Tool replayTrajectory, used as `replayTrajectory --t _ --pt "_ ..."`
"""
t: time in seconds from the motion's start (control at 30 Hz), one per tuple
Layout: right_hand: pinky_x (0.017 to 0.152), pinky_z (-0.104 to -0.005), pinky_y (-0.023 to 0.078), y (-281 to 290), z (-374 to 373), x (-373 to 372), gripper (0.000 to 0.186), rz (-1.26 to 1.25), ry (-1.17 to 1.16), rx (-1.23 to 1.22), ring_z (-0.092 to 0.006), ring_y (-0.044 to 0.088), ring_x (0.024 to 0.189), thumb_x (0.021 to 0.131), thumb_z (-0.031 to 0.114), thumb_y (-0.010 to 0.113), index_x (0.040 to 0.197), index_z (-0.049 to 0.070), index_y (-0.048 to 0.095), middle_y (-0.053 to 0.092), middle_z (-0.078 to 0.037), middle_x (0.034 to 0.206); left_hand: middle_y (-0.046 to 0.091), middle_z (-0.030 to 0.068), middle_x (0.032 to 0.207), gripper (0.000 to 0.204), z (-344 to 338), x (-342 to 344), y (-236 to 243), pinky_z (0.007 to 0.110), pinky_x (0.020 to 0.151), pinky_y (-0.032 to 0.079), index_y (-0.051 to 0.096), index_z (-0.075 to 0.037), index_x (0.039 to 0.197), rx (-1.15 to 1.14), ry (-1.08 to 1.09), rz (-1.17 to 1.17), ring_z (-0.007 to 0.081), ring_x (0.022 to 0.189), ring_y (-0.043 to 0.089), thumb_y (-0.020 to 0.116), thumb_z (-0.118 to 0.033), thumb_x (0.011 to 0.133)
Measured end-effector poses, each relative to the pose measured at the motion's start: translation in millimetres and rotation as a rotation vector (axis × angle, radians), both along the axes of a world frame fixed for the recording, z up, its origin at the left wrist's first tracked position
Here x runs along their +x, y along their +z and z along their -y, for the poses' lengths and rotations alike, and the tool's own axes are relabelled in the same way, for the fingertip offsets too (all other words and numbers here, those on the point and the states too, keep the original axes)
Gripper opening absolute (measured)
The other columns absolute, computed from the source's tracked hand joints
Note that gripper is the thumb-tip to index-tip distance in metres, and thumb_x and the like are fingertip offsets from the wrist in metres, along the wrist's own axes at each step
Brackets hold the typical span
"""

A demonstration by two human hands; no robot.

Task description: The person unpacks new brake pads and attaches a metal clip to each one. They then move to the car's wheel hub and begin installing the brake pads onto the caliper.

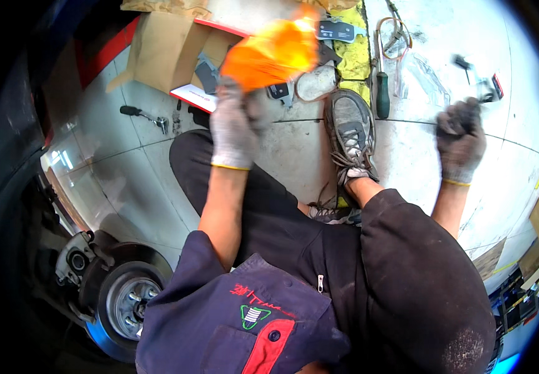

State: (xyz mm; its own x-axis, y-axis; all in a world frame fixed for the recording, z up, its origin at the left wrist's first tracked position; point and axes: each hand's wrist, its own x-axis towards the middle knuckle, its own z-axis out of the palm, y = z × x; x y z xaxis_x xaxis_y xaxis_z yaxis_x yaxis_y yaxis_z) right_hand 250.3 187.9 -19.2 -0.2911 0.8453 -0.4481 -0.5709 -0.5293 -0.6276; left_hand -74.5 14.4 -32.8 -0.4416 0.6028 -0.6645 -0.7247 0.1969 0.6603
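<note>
My left hand (232, 128), in a grey work glove with a yellow cuff, is closed on a bright orange crumpled sheet (269, 56). Motion smears the sheet, so whether it is cloth or plastic cannot be told. Brake pads surround it: one pad (207, 75) beside the open carton, another pad (338, 30) beyond, and a third (279, 95) just under the orange sheet. Off to the right, my gloved right hand (462, 140) has its fingers curled in. A small metal piece (486, 92) with dark and red parts appears at its fingertips, blurred; what the fingers grip is unclear.
A green-handled screwdriver (382, 93) lies beyond my shoe (352, 134), near a clear plastic bag (422, 81). A cardboard box (163, 50) and a ratchet (148, 118) are at left. The brake disc (104, 283) with its studded hub stands beside my left side.
</note>
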Motion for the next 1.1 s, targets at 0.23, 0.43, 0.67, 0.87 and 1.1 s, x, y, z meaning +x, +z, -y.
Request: replayTrajectory --t 0.23,0.43,0.67,0.87,1.1 --pt "0.044 -0.0196 0.024 15.3 -22.4 66.2 0.021 0.393 -0.086 0.085 -0.0037 0.024 0.050 0.104 0.022 0.044 0.094 0.009 0.057 0.026 0.009 0.062 0.060 0.0053 0.073 0.051 -9.9 -9.3 57.4 0.027 0.050 0.042 0.061 -0.001 0.109 0.022 -0.074 -0.431 0.0123 0.057 0.052 0.053 -0.049 0.097" --pt "0.041 -0.0208 0.035 -4.2 22.9 -15.5 0.029 0.555 0.289 0.057 -0.0074 0.044 0.047 0.098 0.027 0.055 0.110 0.000 0.060 0.054 -0.003 0.064 0.068 0.0116 0.096 0.044 -88.4 -3.2 69.0 0.030 0.070 0.054 0.059 0.001 0.118 0.103 -0.458 -0.757 0.0164 0.077 0.067 0.060 -0.037 0.095" --pt "0.044 -0.0226 0.042 -2.2 29.1 -44.6 0.028 0.295 0.602 -0.017 -0.0101 0.051 0.049 0.087 0.018 0.066 0.106 -0.003 0.065 0.064 -0.005 0.076 0.060 0.0171 0.123 0.079 -77.1 23.1 7.7 0.037 0.096 0.049 0.049 -0.007 0.135 0.339 -0.668 -0.903 0.0263 0.114 0.060 0.086 -0.030 0.069" --pt "0.050 -0.0265 0.048 -5.2 11.6 -42.5 0.032 0.332 0.645 0.085 -0.0144 0.059 0.056 0.083 0.017 0.070 0.107 -0.005 0.065 0.068 -0.010 0.084 0.060 0.0049 0.126 0.064 -74.1 24.6 11.4 0.030 0.094 0.048 0.059 -0.002 0.127 0.254 -0.835 -0.111 0.0140 0.112 0.054 0.083 -0.007 0.068" --pt "0.054 -0.0294 0.049 -12.4 -10.3 -58.2 0.045 0.381 0.523 0.121 -0.0175 0.059 0.064 0.086 0.034 0.072 0.108 -0.004 0.064 0.060 -0.007 0.076 0.060 0.0058 0.128 0.055 -77.4 -1.8 6.6 0.030 0.094 0.049 0.058 -0.001 0.127 0.275 -0.649 -0.022 0.0127 0.104 0.057 0.079 -0.005 0.076"
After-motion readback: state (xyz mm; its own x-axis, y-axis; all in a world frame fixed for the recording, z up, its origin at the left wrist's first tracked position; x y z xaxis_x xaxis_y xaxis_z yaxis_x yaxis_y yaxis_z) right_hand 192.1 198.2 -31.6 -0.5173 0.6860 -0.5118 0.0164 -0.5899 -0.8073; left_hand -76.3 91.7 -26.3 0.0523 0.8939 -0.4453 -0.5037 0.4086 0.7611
